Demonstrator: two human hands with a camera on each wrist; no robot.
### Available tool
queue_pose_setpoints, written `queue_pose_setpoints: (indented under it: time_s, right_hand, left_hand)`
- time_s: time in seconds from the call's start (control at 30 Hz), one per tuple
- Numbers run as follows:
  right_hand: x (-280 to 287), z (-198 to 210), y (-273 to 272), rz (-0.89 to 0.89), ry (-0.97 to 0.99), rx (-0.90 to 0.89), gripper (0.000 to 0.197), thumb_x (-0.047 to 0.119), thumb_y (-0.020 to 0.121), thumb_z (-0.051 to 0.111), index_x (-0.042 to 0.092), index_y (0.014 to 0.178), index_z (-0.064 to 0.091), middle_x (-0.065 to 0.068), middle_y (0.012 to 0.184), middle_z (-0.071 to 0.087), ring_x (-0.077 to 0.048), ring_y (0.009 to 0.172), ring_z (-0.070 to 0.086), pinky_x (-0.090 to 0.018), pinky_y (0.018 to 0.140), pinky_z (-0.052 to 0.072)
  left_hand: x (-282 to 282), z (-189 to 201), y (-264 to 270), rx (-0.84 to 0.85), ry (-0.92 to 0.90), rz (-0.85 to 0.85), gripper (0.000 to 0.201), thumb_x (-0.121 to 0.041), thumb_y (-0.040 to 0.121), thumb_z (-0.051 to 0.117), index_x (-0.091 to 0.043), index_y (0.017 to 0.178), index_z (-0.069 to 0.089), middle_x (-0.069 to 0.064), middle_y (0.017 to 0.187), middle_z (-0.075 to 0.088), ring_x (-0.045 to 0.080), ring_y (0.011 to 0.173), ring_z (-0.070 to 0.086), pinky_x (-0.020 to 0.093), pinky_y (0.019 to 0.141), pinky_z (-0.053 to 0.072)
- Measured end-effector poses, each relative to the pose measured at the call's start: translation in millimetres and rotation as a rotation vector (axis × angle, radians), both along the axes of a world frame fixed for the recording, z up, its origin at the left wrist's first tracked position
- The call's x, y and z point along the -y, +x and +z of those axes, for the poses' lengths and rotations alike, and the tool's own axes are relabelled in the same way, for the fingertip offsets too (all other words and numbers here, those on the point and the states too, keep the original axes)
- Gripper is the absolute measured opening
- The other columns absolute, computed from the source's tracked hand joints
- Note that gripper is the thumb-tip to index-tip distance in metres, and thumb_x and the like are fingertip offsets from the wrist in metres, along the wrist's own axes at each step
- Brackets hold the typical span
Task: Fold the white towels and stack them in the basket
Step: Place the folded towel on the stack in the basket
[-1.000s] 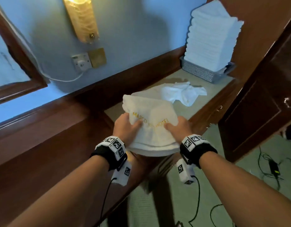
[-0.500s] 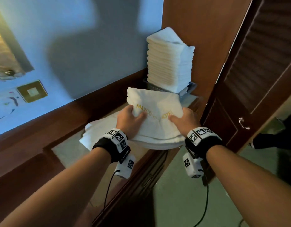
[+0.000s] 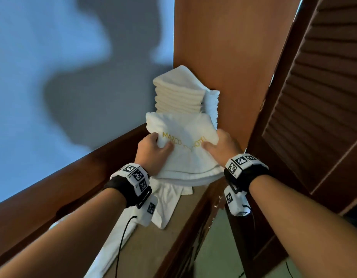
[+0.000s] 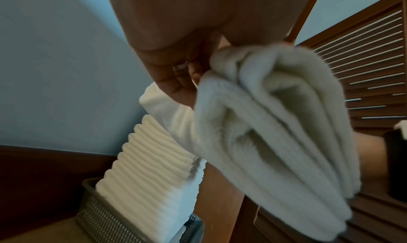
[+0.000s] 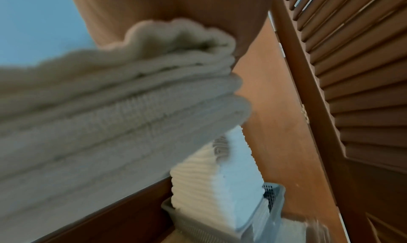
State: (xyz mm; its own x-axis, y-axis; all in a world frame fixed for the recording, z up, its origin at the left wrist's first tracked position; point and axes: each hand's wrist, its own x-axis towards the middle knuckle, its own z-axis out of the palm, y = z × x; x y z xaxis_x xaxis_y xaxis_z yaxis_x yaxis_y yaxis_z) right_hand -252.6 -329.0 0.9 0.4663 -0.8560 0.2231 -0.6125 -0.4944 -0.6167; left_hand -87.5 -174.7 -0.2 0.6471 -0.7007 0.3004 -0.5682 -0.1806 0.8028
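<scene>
You hold the folded towel (image 3: 185,149) in the air, your left hand (image 3: 151,155) pinching its 9 o'clock edge and your right hand (image 3: 221,146) pinching its 3 o'clock edge, thumbs on top. At 12 o'clock beyond it, the tall towel stack (image 3: 179,93) stands in the mesh basket (image 4: 105,217). An unfolded towel (image 3: 167,207) lies on the counter (image 3: 173,235) at 6 o'clock
</scene>
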Motion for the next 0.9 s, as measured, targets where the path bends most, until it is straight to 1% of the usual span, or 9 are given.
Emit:
queue_pose_setpoints:
  time_s: [0.07, 0.13, 0.23, 0.37, 0.43, 0.53, 0.6, 0.7, 0.9]
  right_hand:
    - [29, 13, 13, 0.006, -0.029, -0.014, 0.038, 0.042, 0.083, 0.07, 0.011, 0.101, 0.055, -0.01, 0.1, 0.066, -0.032, 0.09, 0.062, -0.04, 0.08, 0.052]
    - [56, 26, 26, 0.034, -0.054, -0.018, 0.04, 0.042, 0.084, 0.07, 0.011, 0.1, 0.054, -0.011, 0.098, 0.065, -0.033, 0.089, 0.062, -0.041, 0.079, 0.052]
    - [96, 47, 48, 0.091, -0.107, -0.024, 0.04, 0.041, 0.085, 0.071, 0.01, 0.105, 0.055, -0.011, 0.101, 0.065, -0.032, 0.092, 0.061, -0.04, 0.079, 0.05]
    - [156, 73, 81, 0.168, -0.221, -0.038, 0.039, 0.042, 0.084, 0.07, 0.013, 0.106, 0.055, -0.012, 0.103, 0.066, -0.033, 0.093, 0.062, -0.041, 0.08, 0.051]
    - [191, 85, 98, 0.189, -0.274, -0.031, 0.037, 0.043, 0.083, 0.07, 0.014, 0.098, 0.054, -0.013, 0.098, 0.065, -0.032, 0.087, 0.061, -0.039, 0.073, 0.049]
    - [246, 106, 120, 0.215, -0.3, 0.008, 0.032, 0.038, 0.084, 0.073, 0.016, 0.088, 0.05, -0.005, 0.085, 0.059, -0.026, 0.076, 0.055, -0.03, 0.062, 0.034]
    - [286, 121, 135, 0.237, -0.321, 0.005, 0.032, 0.039, 0.083, 0.073, 0.018, 0.085, 0.05, -0.003, 0.083, 0.058, -0.026, 0.077, 0.057, -0.031, 0.063, 0.036]
    - [347, 143, 153, 0.249, -0.355, 0.002, 0.034, 0.041, 0.082, 0.074, 0.014, 0.09, 0.055, -0.008, 0.087, 0.063, -0.031, 0.082, 0.061, -0.037, 0.069, 0.047]
    - [434, 175, 185, 0.295, -0.399, 0.12, 0.036, 0.035, 0.082, 0.075, 0.006, 0.094, 0.058, -0.009, 0.088, 0.062, -0.028, 0.08, 0.059, -0.033, 0.068, 0.04]
  left_hand:
    - [26, 9, 14, -0.003, -0.011, -0.031, 0.032, -0.031, 0.087, 0.07, -0.001, 0.083, 0.059, 0.012, 0.083, 0.066, 0.027, 0.078, 0.061, 0.03, 0.061, 0.044]
    - [47, 18, 24, -0.011, -0.038, -0.054, 0.038, -0.04, 0.079, 0.066, -0.003, 0.086, 0.062, 0.009, 0.086, 0.069, 0.027, 0.081, 0.065, 0.039, 0.07, 0.053]
    - [77, 31, 37, -0.054, -0.103, -0.069, 0.04, -0.043, 0.074, 0.061, -0.008, 0.091, 0.065, 0.005, 0.093, 0.071, 0.022, 0.086, 0.067, 0.048, 0.079, 0.057]
    - [124, 47, 55, -0.059, -0.183, -0.032, 0.03, -0.037, 0.082, 0.068, -0.009, 0.093, 0.064, 0.002, 0.096, 0.071, 0.018, 0.087, 0.067, 0.044, 0.079, 0.057]
    - [154, 54, 65, -0.036, -0.212, -0.009, 0.019, -0.027, 0.088, 0.07, -0.01, 0.094, 0.063, 0.002, 0.099, 0.07, 0.017, 0.088, 0.066, 0.039, 0.078, 0.056]
    - [207, 64, 75, 0.055, -0.233, 0.05, 0.022, -0.026, 0.089, 0.07, -0.007, 0.096, 0.062, 0.005, 0.099, 0.068, 0.02, 0.088, 0.063, 0.03, 0.071, 0.047]
    - [245, 71, 79, 0.078, -0.259, 0.096, 0.024, -0.027, 0.09, 0.069, -0.006, 0.095, 0.06, 0.006, 0.097, 0.065, 0.023, 0.089, 0.059, 0.03, 0.072, 0.041]
    - [302, 87, 85, 0.084, -0.298, 0.139, 0.027, -0.028, 0.09, 0.069, -0.004, 0.094, 0.059, 0.009, 0.099, 0.063, 0.027, 0.09, 0.058, 0.036, 0.077, 0.045]
    - [385, 120, 101, 0.078, -0.4, 0.193, 0.028, -0.03, 0.091, 0.068, -0.003, 0.095, 0.063, 0.01, 0.098, 0.066, 0.027, 0.091, 0.061, 0.043, 0.082, 0.05]
